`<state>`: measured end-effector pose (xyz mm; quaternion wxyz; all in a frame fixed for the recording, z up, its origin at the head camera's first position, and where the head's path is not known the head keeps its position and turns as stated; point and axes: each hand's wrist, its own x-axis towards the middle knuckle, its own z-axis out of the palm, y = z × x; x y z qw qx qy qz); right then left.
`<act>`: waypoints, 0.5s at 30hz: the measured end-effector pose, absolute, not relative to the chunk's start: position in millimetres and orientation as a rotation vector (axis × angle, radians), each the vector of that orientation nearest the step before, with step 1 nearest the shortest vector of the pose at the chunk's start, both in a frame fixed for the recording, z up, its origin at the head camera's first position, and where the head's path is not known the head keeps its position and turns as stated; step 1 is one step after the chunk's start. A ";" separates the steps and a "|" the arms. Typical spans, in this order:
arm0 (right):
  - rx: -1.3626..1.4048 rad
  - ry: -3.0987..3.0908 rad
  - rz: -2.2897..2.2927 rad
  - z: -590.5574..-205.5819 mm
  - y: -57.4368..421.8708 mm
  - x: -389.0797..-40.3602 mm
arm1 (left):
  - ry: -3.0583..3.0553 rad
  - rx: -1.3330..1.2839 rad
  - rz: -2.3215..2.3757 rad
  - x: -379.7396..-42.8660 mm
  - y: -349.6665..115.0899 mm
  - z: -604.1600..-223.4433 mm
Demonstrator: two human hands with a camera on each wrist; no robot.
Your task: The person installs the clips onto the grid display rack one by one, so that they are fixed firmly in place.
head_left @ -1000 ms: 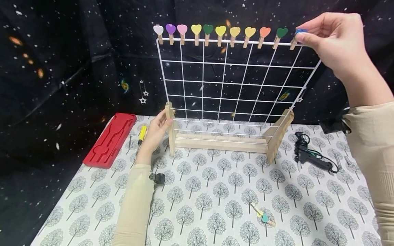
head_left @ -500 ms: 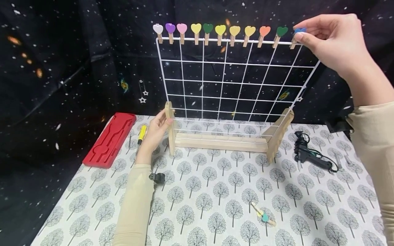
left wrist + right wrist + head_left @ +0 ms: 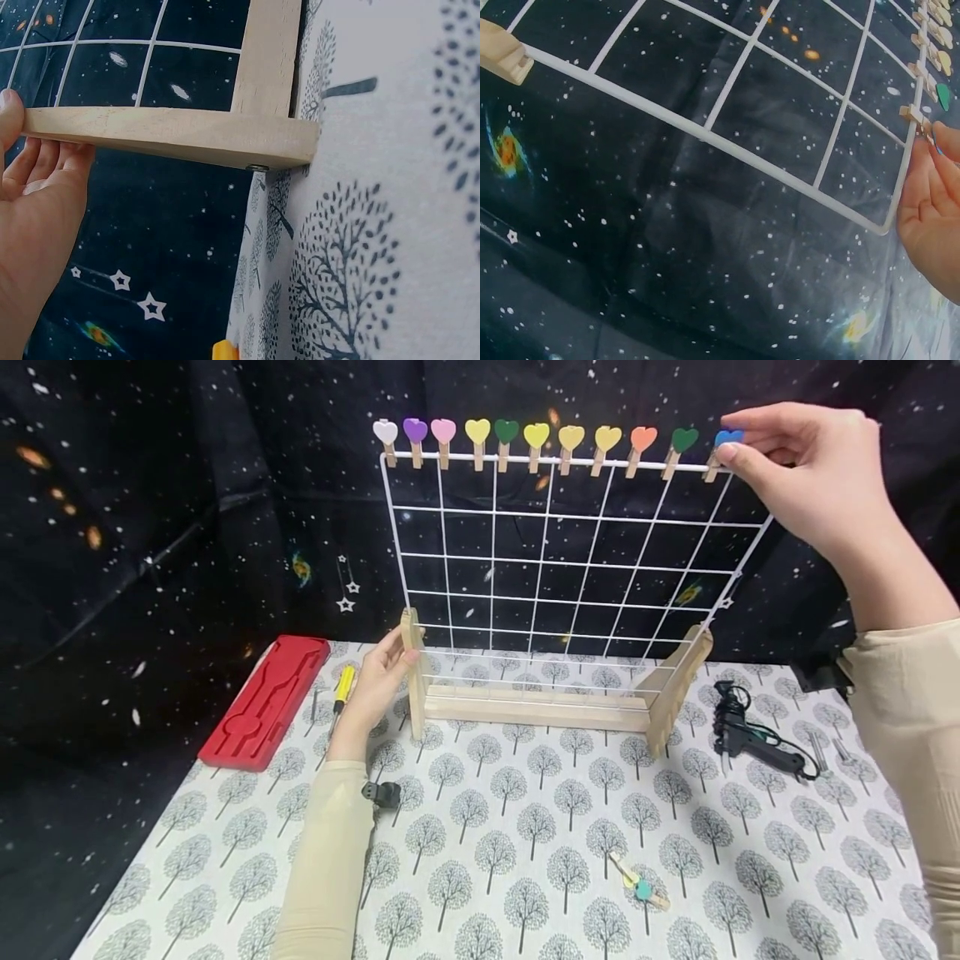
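Observation:
A white wire grid point(image 3: 495, 515) stands tilted in a wooden stand point(image 3: 536, 708). Along its top bar sits a row of small clothespins with coloured hearts, such as a purple heart clothespin point(image 3: 416, 437) and an orange heart clothespin point(image 3: 642, 443). At the row's right end, my right hand point(image 3: 832, 472) pinches a blue heart clothespin point(image 3: 716, 458) between thumb and fingers; its jaws are on the bar. My left hand point(image 3: 378, 681) grips the stand's left wooden upright point(image 3: 172, 131), thumb on one side and fingers on the other.
Two loose heart clothespins point(image 3: 639, 885) lie on the tree-print cloth in front. A red tool case point(image 3: 262, 706) and a yellow-handled screwdriver point(image 3: 343, 687) lie at left. At right is a black glue gun point(image 3: 757, 745) with its cord. A dark starry curtain point(image 3: 187, 510) hangs behind.
My right hand has shifted down slightly and still pinches the blue heart clothespin, with more of the heart showing. The left hand keeps its grip on the upright.

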<state>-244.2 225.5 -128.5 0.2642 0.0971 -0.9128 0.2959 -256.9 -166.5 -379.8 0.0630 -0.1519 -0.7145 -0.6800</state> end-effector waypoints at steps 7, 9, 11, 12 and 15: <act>0.413 -2.200 0.967 -146.0 230.9 -233.2 | -2.163 -0.459 -2.046 -256.2 -165.4 -379.2; 0.473 -2.165 0.961 -155.2 229.5 -224.9 | -2.177 -0.445 -2.037 -256.3 -165.7 -379.2; 0.549 -2.173 0.919 -168.6 226.5 -214.1 | -2.182 -0.439 -2.033 -256.8 -165.9 -379.6; 0.596 -2.191 0.888 -177.4 225.1 -208.8 | -2.182 -0.438 -2.036 -257.0 -165.9 -379.9; 0.698 -2.300 0.791 -214.6 224.6 -195.4 | -2.178 -0.435 -2.044 -257.5 -165.9 -380.6</act>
